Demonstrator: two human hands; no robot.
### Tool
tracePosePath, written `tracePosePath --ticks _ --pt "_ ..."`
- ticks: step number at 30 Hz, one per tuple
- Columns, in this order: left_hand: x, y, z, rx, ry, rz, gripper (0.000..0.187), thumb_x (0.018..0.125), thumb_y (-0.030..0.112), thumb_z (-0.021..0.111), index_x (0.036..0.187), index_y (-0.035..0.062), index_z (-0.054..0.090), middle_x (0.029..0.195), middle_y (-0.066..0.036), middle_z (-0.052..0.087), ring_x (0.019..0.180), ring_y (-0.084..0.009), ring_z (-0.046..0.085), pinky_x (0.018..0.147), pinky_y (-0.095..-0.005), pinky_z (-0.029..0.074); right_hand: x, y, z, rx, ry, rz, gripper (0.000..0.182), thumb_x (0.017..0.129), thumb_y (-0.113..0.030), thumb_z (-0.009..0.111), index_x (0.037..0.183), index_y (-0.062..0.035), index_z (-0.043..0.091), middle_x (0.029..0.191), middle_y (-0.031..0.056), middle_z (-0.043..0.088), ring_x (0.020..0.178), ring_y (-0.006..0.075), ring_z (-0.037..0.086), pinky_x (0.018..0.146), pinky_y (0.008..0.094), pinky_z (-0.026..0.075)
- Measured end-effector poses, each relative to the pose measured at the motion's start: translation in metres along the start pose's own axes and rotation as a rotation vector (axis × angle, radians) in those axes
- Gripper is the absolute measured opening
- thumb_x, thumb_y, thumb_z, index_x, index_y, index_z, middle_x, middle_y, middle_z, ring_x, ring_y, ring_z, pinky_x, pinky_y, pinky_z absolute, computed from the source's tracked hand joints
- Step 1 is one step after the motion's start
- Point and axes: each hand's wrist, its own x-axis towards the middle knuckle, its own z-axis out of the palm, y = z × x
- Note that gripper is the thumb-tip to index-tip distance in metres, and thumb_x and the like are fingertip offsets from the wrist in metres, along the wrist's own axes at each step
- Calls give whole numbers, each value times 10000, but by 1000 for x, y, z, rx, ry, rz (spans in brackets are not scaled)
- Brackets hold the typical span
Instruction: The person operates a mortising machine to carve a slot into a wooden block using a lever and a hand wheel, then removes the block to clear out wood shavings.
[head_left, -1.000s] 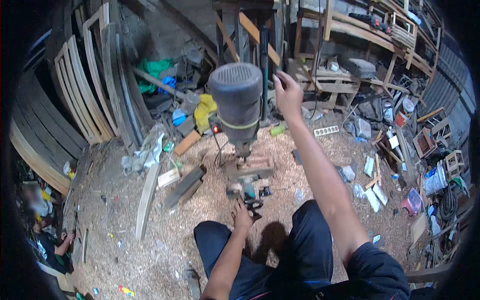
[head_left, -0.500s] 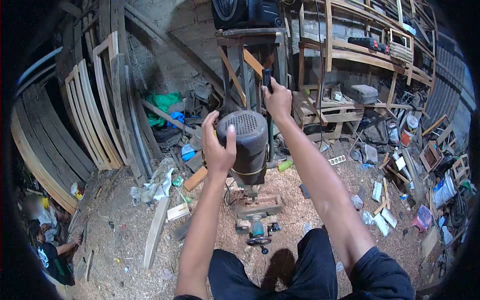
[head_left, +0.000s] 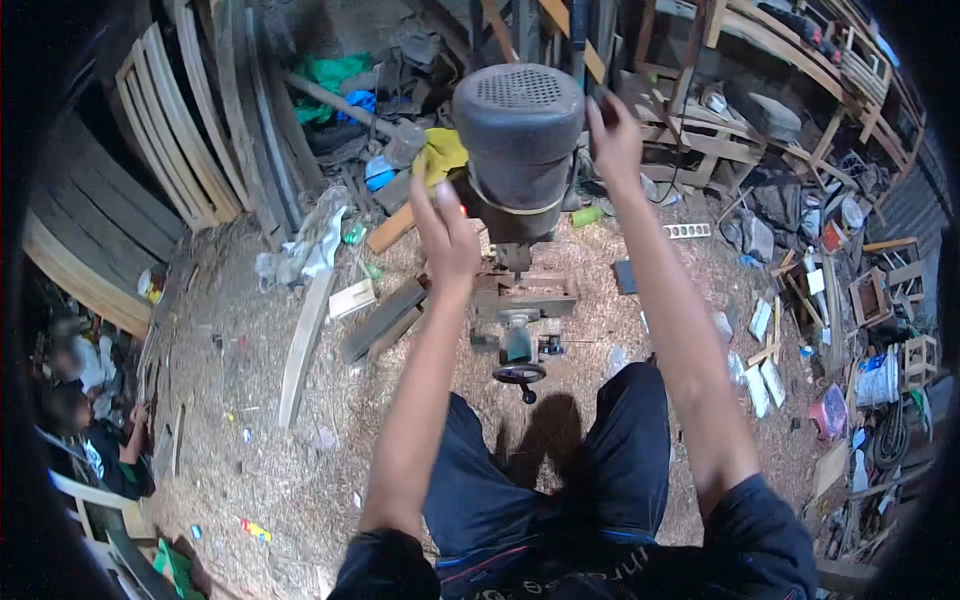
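A dark drill press motor housing (head_left: 520,120) with a perforated top stands upright between my arms. My left hand (head_left: 445,235) is at its lower left, fingers stretched and apart, in front of a yellow piece (head_left: 447,150). On the housing's other side my right hand (head_left: 615,145) is raised with its fingers extended; it sits below a black lever grip (head_left: 579,25) and appears apart from it. Under the housing, the drill head (head_left: 515,257) points down at a vise (head_left: 525,293) holding what looks like wood. A black handwheel (head_left: 519,374) is below the vise.
Wood shavings cover the floor (head_left: 250,370). A wooden board (head_left: 308,350) and a dark beam (head_left: 385,320) lie to the left. Curved timber (head_left: 165,130) leans on the wall. People (head_left: 110,455) sit at far left. A power strip (head_left: 687,231) and scattered wood lie right.
My view has tilted down, so the machine appears higher. My right hand has left the black lever grip and moved lower. My left hand has lowered along the motor housing.
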Motion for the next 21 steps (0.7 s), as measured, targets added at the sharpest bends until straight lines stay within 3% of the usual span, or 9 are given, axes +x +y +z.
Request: tracePosePath --ticks 1,3,5,6,10,13,16,20,21 --pt "-46 -21 -12 97 36 -77 484 1040 320 404 1326 -70 428 1345 -257 471 1262 -377 454 1072 -446 326 -45 11 -12 14 -17 38 435 928 -216 644 1252 66 577 1133 205 673 1043 270 654 905 367 488" --pt "-146 -65 -36 287 -97 -241 468 1003 277 486 1329 -54 429 1281 -255 497 1217 -376 475 1054 -460 335 -147 53 -41 -26 -100 148 446 948 -222 618 1251 99 556 1147 247 649 1088 312 627 949 382 471" --pt "-241 -99 -57 448 -438 -319 695 840 287 704 1383 -4 382 1355 -261 427 1266 -421 432 1057 -482 353 -255 96 -67 -211 -193 355 474 907 -200 673 1256 93 542 1129 233 651 1065 294 635 930 372 491" --pt "-271 -105 -59 651 -612 -353 821 769 279 778 1412 13 343 1383 -267 393 1285 -440 411 1063 -492 361 -305 109 -79 -247 -251 384 476 894 -199 676 1253 86 548 1129 238 648 1052 297 640 921 368 494" --pt "-310 -94 -53 584 -636 -611 1052 641 174 865 1465 47 223 1421 -285 324 1318 -463 372 1086 -519 364 -369 95 -85 -270 -409 713 483 860 -175 672 1261 68 554 1145 255 632 1036 296 645 882 368 511" --pt "-320 -103 -53 551 -574 -559 1122 577 110 890 1469 89 210 1397 -279 336 1291 -466 401 1051 -515 413 -400 94 -91 -404 -551 513 499 833 -142 662 1278 50 548 1167 262 622 1020 322 651 853 383 528" --pt "-314 -106 -55 647 -687 -642 1118 592 100 876 1476 105 191 1387 -273 343 1262 -468 432 1022 -504 446 -418 100 -97 -376 -682 408 539 805 -133 666 1301 32 535 1171 259 622 1014 358 651 856 411 534" --pt "-320 -115 -60 616 -656 -460 1005 635 74 839 1435 13 234 1335 -276 399 1149 -467 533 955 -492 495 -429 100 -102 -348 -787 320 565 793 -127 661 1323 7 520 1129 249 641 1051 382 634 904 427 518" --pt "-319 -114 -58 616 -680 -531 1014 632 57 843 1433 12 222 1359 -281 372 1169 -472 520 961 -478 498 -432 98 -100 -333 -752 306 561 795 -135 664 1319 8 523 1101 252 649 1033 390 636 905 436 514"
